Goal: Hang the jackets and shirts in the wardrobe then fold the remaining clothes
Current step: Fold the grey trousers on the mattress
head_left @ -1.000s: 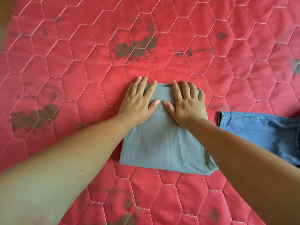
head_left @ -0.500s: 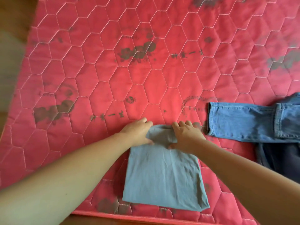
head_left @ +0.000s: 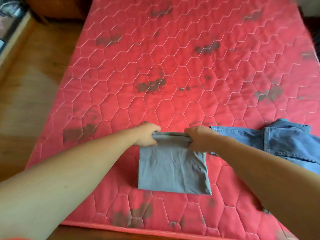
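A folded grey garment (head_left: 173,172) lies near the front edge of a red quilted mattress (head_left: 155,66). My left hand (head_left: 147,135) grips its far left corner and my right hand (head_left: 197,138) grips its far right corner. Between them the far edge is lifted off the mattress and curled toward me, while the near part lies flat. Blue jeans (head_left: 277,142) lie on the mattress to the right, just behind my right forearm.
Wooden floor (head_left: 31,94) runs along the mattress's left side and front edge. Dark furniture and a patterned object (head_left: 12,13) stand at the far left corner. Dark stains dot the mattress.
Both hands went from pressing flat on the grey garment to gripping its far edge and lifting it. My view has pulled back, showing more of the mattress and floor.
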The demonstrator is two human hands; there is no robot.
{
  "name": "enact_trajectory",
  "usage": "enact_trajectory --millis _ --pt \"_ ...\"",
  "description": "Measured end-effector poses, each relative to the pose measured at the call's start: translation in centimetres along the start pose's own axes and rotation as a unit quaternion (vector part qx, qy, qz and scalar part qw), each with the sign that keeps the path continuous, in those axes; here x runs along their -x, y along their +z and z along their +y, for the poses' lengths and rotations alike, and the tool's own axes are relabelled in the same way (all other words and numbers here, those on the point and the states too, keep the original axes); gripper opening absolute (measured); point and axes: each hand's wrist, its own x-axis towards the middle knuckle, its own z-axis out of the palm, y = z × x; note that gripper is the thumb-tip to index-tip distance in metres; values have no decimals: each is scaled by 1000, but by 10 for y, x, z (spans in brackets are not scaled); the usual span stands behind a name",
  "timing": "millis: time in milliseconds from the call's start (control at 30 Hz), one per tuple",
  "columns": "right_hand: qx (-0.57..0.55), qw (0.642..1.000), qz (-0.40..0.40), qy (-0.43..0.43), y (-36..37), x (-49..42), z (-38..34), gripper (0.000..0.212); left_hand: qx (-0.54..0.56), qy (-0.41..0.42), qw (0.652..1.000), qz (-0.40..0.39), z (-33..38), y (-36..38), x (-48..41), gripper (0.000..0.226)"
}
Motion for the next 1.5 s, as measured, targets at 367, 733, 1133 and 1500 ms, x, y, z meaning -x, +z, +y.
enact_trajectory --millis 367,733,1133,1500 --pt "100 971 209 -50 14 36 -12 40 -200 97 951 216 -9 30 34 30" --pt "37 978 200 38 163 23 -11 24 -107 16 966 233 -68 170 -11 49" --pt "3 972 222 76 191 -88 7 64 -154 -9 935 319 -82 189 -101 63" --pt "-18 961 268 63 123 -107 19 46 -120 -2 923 365 -76 119 -129 51"
